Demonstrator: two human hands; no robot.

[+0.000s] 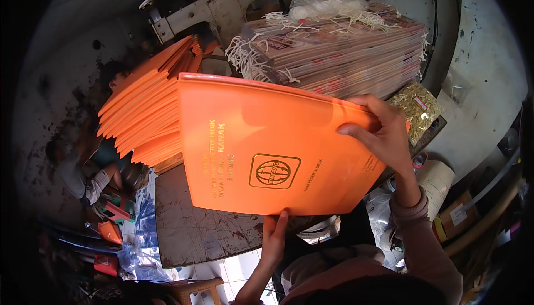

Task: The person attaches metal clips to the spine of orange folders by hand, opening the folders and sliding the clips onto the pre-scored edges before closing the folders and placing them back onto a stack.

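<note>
I hold up a large orange folder cover [267, 144] with gold print and a gold emblem, tilted over the worktable. My left hand [273, 238] grips its lower edge from beneath, thumb on the front. My right hand [384, 132] grips its right edge, fingers curled over the top corner. Behind it to the left lies a fanned stack of the same orange covers [147, 102]. A tall stack of printed sheets with white string ends [339, 55] stands at the back right.
A worn dark wooden tabletop [194, 227] lies below the folder. A bag of small gold metal pieces [416, 107] sits right of the stack. An old pale machine [222, 10] is at the back. Another person's hand [108, 174] shows at lower left among clutter.
</note>
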